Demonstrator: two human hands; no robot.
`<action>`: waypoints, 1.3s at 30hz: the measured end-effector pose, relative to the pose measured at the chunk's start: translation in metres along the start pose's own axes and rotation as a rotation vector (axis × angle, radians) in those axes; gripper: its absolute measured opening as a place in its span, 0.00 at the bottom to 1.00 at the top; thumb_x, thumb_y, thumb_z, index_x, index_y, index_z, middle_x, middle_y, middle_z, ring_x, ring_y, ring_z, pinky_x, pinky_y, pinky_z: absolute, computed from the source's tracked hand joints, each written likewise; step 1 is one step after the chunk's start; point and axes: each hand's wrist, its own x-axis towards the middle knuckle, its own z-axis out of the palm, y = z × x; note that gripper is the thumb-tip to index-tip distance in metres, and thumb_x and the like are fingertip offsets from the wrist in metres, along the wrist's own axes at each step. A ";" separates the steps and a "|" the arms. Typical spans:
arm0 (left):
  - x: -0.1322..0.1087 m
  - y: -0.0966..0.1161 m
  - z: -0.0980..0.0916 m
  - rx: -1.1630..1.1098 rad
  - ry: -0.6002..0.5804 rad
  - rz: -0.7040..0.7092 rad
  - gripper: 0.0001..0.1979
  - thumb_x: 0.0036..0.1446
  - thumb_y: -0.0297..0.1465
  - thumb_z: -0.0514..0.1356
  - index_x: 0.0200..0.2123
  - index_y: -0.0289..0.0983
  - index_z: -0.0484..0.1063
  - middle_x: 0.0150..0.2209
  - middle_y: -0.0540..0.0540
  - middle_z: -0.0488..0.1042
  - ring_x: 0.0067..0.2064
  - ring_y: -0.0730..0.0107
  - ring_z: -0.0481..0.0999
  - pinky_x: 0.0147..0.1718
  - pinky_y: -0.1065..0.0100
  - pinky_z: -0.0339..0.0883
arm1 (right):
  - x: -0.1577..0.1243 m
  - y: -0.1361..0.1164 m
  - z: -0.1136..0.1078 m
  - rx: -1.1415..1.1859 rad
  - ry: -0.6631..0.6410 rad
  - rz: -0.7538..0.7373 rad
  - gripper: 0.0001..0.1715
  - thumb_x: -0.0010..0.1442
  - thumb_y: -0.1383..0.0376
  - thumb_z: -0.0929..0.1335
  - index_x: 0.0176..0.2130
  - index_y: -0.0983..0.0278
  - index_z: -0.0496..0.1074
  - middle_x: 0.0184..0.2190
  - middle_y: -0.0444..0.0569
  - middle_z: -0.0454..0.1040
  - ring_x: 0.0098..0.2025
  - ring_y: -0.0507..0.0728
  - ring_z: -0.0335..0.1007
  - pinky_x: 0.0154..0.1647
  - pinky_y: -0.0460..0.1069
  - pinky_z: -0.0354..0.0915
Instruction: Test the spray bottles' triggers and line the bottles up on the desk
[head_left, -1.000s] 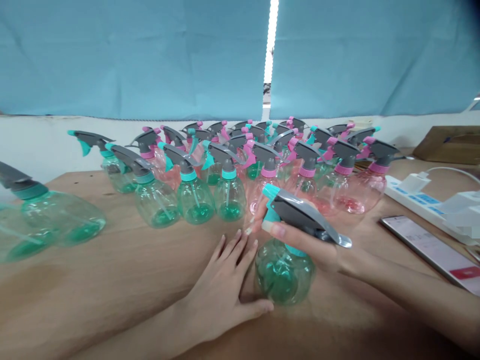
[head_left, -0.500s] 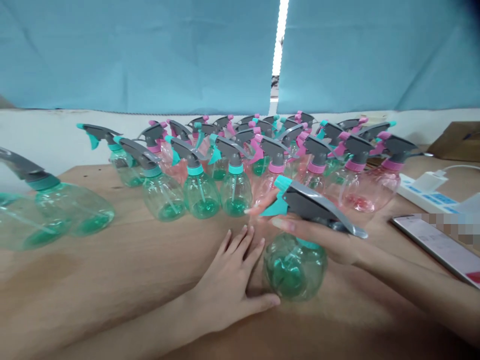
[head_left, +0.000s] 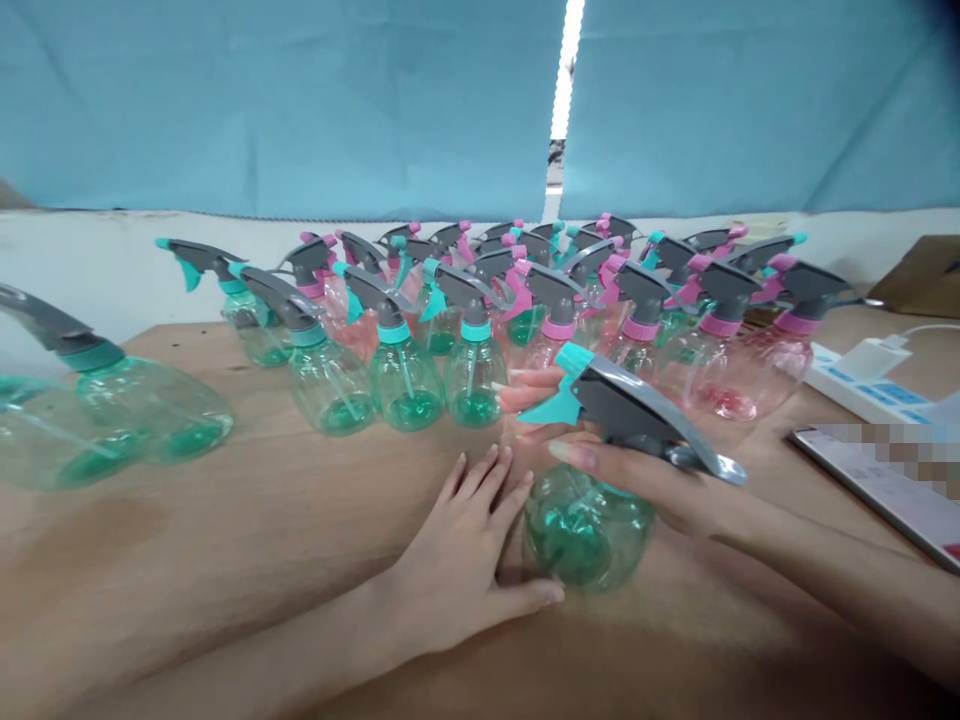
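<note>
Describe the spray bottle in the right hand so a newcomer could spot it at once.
On the wooden table, look just in front of the crowded spray bottles. There the right hand grips a green bottle just below its grey head and turquoise trigger. Unlike its neighbours, it alone is held.

Green bottle (head_left: 589,530), turquoise trigger (head_left: 553,406), grey sprayer (head_left: 611,408)
</note>
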 end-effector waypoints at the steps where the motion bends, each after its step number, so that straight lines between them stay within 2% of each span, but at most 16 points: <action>1: 0.000 0.000 0.000 0.001 0.001 0.000 0.44 0.55 0.58 0.53 0.66 0.36 0.51 0.66 0.36 0.51 0.67 0.43 0.46 0.61 0.42 0.37 | 0.001 0.000 0.000 0.010 -0.003 -0.011 0.13 0.61 0.60 0.68 0.46 0.55 0.76 0.41 0.45 0.79 0.50 0.56 0.73 0.56 0.55 0.66; 4: -0.001 -0.001 0.001 0.019 -0.003 0.001 0.45 0.56 0.59 0.52 0.66 0.34 0.51 0.67 0.35 0.49 0.67 0.44 0.45 0.62 0.42 0.36 | 0.002 0.001 0.001 0.023 -0.006 -0.016 0.12 0.61 0.62 0.68 0.45 0.55 0.76 0.41 0.44 0.79 0.51 0.55 0.73 0.56 0.53 0.66; 8: -0.001 0.000 0.000 0.024 0.000 0.000 0.45 0.56 0.59 0.52 0.66 0.34 0.51 0.67 0.35 0.49 0.67 0.43 0.45 0.61 0.42 0.36 | 0.002 0.002 0.001 -0.018 0.010 -0.014 0.12 0.61 0.58 0.67 0.44 0.55 0.77 0.41 0.45 0.79 0.48 0.56 0.75 0.56 0.55 0.67; 13: 0.000 0.002 -0.002 0.025 0.008 0.007 0.44 0.56 0.57 0.54 0.66 0.36 0.50 0.67 0.36 0.49 0.67 0.43 0.46 0.61 0.42 0.38 | 0.006 -0.011 0.004 0.010 -0.009 -0.053 0.18 0.61 0.61 0.67 0.51 0.55 0.72 0.42 0.46 0.79 0.49 0.57 0.74 0.57 0.57 0.65; 17: 0.000 0.002 -0.002 0.027 -0.003 -0.005 0.45 0.55 0.58 0.54 0.66 0.33 0.50 0.67 0.34 0.49 0.67 0.43 0.46 0.62 0.43 0.37 | 0.007 -0.015 0.005 0.010 -0.012 -0.029 0.19 0.61 0.62 0.66 0.52 0.54 0.71 0.41 0.46 0.79 0.50 0.57 0.73 0.59 0.58 0.62; 22: 0.000 0.000 0.000 0.022 -0.005 -0.001 0.45 0.56 0.58 0.53 0.66 0.34 0.51 0.67 0.35 0.48 0.67 0.44 0.45 0.62 0.43 0.36 | 0.004 -0.009 0.003 0.014 -0.009 -0.026 0.15 0.61 0.61 0.67 0.49 0.54 0.74 0.39 0.45 0.79 0.46 0.56 0.76 0.59 0.56 0.63; 26: 0.000 0.000 0.000 0.010 -0.007 -0.005 0.45 0.56 0.59 0.52 0.65 0.33 0.52 0.67 0.35 0.49 0.67 0.43 0.45 0.62 0.42 0.36 | 0.001 0.000 0.001 -0.007 0.024 -0.012 0.11 0.61 0.59 0.67 0.43 0.53 0.77 0.38 0.45 0.80 0.42 0.55 0.77 0.53 0.55 0.68; 31: 0.000 0.001 0.000 -0.005 -0.002 -0.008 0.44 0.56 0.58 0.53 0.65 0.34 0.52 0.67 0.35 0.50 0.67 0.42 0.46 0.62 0.42 0.36 | 0.000 0.004 0.001 0.013 0.048 0.012 0.09 0.61 0.57 0.68 0.40 0.53 0.78 0.41 0.44 0.79 0.47 0.55 0.75 0.55 0.53 0.67; 35: 0.000 0.000 0.001 0.015 -0.018 -0.013 0.44 0.56 0.58 0.53 0.66 0.34 0.51 0.67 0.35 0.49 0.67 0.43 0.45 0.62 0.42 0.36 | 0.000 0.002 0.001 0.023 0.028 0.028 0.11 0.61 0.57 0.68 0.42 0.54 0.77 0.40 0.44 0.79 0.47 0.56 0.75 0.56 0.55 0.66; 39: -0.001 0.000 0.001 0.036 -0.016 -0.008 0.45 0.57 0.59 0.50 0.66 0.34 0.49 0.68 0.36 0.46 0.67 0.44 0.43 0.62 0.43 0.36 | -0.002 0.007 -0.001 0.035 -0.008 0.079 0.13 0.63 0.59 0.65 0.46 0.54 0.76 0.44 0.45 0.78 0.47 0.55 0.75 0.55 0.53 0.66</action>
